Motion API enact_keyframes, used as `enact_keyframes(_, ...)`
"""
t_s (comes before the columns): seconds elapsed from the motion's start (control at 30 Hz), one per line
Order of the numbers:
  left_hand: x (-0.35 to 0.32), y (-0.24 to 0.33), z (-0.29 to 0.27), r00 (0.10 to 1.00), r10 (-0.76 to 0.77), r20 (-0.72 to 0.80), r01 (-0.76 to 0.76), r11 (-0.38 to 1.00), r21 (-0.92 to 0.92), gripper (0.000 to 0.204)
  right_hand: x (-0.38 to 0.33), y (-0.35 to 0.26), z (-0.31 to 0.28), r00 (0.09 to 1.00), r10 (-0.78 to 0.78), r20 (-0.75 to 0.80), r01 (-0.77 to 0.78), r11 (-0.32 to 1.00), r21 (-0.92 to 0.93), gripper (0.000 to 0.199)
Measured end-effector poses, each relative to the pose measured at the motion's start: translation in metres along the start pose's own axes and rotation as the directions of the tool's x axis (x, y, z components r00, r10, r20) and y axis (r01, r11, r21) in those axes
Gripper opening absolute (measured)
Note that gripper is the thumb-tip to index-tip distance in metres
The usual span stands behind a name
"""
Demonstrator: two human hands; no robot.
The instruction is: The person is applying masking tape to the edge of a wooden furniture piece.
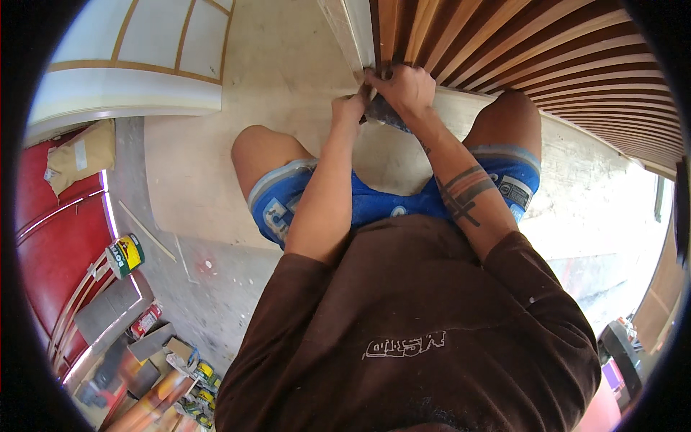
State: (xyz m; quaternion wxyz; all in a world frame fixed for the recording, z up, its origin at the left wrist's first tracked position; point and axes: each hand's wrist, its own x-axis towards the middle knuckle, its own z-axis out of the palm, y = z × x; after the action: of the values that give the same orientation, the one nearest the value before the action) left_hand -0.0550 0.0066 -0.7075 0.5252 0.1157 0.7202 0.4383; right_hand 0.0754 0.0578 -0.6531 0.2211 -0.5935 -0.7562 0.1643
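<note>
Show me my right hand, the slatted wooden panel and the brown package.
Right hand (412,89), head view: its back.
Slatted wooden panel (551,59), head view: slatted face.
Brown package (96,150), head view: front face.

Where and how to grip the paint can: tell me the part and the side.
Grip the paint can around its rounded wall, likely with the left hand, the nearer one, coming from the grey floor. That side faces the person; a red panel lies close on the far side, probably leaving less room there.

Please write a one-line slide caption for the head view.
A person's left grip and right grip work close together at the lower edge of a slatted wooden panel.
</note>
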Motion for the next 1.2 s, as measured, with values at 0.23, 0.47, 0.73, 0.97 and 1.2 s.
enact_keyframes(0.23,-0.004,-0.001,0.002,1.0,0.009,0.022,-0.007,0.997,-0.078,0.056,0.005,-0.002,-0.015,0.994,-0.049,-0.103,0.053,0.998,0.042,0.049)
enact_keyframes(0.47,0.006,-0.014,-0.004,0.995,0.039,0.094,-0.022,0.986,-0.166,0.046,0.004,-0.012,-0.023,0.986,-0.067,-0.15,0.078,0.995,0.065,0.049)
enact_keyframes(0.73,0.018,-0.028,-0.01,0.999,-0.005,0.048,0.013,0.988,-0.154,0.034,0.003,-0.01,-0.017,0.993,-0.056,-0.108,0.064,0.996,0.069,0.051)
enact_keyframes(0.97,0.001,-0.016,0.001,0.998,-0.045,0.052,0.055,0.974,-0.219,0.03,0.002,0.015,0.005,0.998,-0.068,-0.006,0.068,0.998,0.019,0.051)
enact_keyframes(1.2,-0.006,-0.014,-0.003,0.996,-0.06,0.071,0.075,0.97,-0.233,0.028,0.003,0.016,0.013,0.98,0.076,0.183,-0.071,0.997,-0.034,0.054)
